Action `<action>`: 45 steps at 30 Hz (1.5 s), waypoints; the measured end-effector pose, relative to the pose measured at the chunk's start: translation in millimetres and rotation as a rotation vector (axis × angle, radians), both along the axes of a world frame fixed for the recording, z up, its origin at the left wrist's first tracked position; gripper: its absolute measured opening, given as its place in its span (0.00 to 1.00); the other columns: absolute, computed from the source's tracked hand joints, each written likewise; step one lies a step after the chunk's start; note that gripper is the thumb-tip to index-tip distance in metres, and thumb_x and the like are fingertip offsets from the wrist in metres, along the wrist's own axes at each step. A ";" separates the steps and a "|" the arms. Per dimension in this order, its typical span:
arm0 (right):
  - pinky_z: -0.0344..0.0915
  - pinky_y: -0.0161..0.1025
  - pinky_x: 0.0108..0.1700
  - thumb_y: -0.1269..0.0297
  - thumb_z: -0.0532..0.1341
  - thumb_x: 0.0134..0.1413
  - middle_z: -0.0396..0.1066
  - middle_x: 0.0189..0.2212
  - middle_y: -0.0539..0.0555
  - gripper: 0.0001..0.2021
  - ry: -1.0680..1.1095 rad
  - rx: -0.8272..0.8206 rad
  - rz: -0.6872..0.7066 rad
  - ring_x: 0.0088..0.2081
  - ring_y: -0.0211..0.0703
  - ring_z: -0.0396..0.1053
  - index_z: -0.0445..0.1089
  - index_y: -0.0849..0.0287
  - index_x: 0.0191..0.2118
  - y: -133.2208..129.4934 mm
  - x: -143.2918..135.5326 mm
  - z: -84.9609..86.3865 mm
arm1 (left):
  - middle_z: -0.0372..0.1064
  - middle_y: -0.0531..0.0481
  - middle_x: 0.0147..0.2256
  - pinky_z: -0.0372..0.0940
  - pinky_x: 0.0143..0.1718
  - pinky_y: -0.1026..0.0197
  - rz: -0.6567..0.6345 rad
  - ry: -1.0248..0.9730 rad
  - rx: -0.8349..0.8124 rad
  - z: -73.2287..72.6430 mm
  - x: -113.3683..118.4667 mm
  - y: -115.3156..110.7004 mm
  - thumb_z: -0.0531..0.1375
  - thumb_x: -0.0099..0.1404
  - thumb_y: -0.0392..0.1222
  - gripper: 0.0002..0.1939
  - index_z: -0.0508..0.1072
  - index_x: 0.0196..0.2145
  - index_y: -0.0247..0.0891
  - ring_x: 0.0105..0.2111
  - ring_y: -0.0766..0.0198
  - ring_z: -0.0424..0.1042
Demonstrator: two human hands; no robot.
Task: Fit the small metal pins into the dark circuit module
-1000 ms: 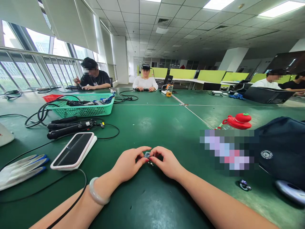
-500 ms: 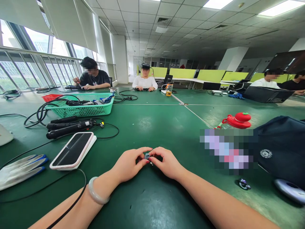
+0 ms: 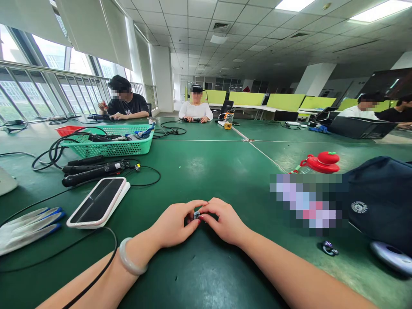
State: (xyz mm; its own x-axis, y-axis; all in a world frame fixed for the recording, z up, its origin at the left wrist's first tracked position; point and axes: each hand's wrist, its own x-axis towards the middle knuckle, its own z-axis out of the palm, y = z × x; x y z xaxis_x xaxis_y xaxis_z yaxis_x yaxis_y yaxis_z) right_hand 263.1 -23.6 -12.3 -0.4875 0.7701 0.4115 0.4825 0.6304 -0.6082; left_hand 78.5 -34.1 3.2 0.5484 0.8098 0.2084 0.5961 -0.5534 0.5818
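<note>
Near the front of the green table [image 3: 206, 176], a small blue-grey piece [image 3: 196, 214] with a mottled surface is held between my fingertips; its kind is too small to make out. My left hand [image 3: 176, 222] is closed in a pinch around it from the left, thumb below and forefinger above. From the right, my right hand [image 3: 225, 221] pinches at the same piece, its fingertips meeting those of my left hand. The fingers partly hide the piece. A pale bangle [image 3: 131, 257] circles my left wrist, and a black cable crosses that forearm.
To the left lie a phone [image 3: 98, 201], gloves [image 3: 28, 227], black handheld tools [image 3: 93, 171] and a green basket [image 3: 109, 148]. On the right are a red-lidded bottle [image 3: 322, 163], a dark bag [image 3: 380, 197] and a small shiny dark object [image 3: 328, 248]. Several people sit farther back.
The small piece has turned and shifted slightly left between my fingertips. My fingers have changed their pinch a little. Both arms stay almost where they were.
</note>
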 end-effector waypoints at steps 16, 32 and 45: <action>0.62 0.39 0.40 0.70 0.60 0.52 0.71 0.28 0.52 0.05 -0.042 -0.012 -0.018 0.34 0.39 0.66 0.74 0.56 0.32 0.5 -0.5 1.3 | 0.65 0.57 0.24 0.57 0.27 0.65 -0.007 0.072 0.060 -0.2 1.5 -0.6 0.53 0.58 0.36 0.25 0.60 0.54 0.44 0.25 0.67 0.64; 0.62 0.38 0.40 0.69 0.60 0.52 0.71 0.28 0.51 0.04 -0.036 -0.001 -0.017 0.33 0.38 0.66 0.73 0.57 0.31 -0.6 -0.3 2.4 | 0.65 0.58 0.23 0.56 0.27 0.65 0.033 0.135 0.110 -2.5 2.7 1.1 0.53 0.57 0.37 0.24 0.62 0.52 0.45 0.24 0.67 0.64; 0.62 0.37 0.39 0.70 0.61 0.51 0.72 0.27 0.51 0.04 -0.009 -0.038 -0.038 0.32 0.38 0.66 0.74 0.57 0.30 2.2 0.3 0.6 | 0.68 0.55 0.27 0.59 0.30 0.64 -0.008 0.096 0.105 0.5 0.3 0.4 0.52 0.61 0.39 0.23 0.60 0.54 0.44 0.27 0.66 0.66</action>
State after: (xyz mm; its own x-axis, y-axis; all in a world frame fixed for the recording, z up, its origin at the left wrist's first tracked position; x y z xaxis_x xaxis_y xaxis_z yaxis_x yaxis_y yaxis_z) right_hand 263.5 -21.4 -11.8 -0.4612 0.8031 0.3774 0.5112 0.5881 -0.6267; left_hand 78.8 -33.7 3.6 0.5760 0.7820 0.2382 0.6417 -0.6130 0.4609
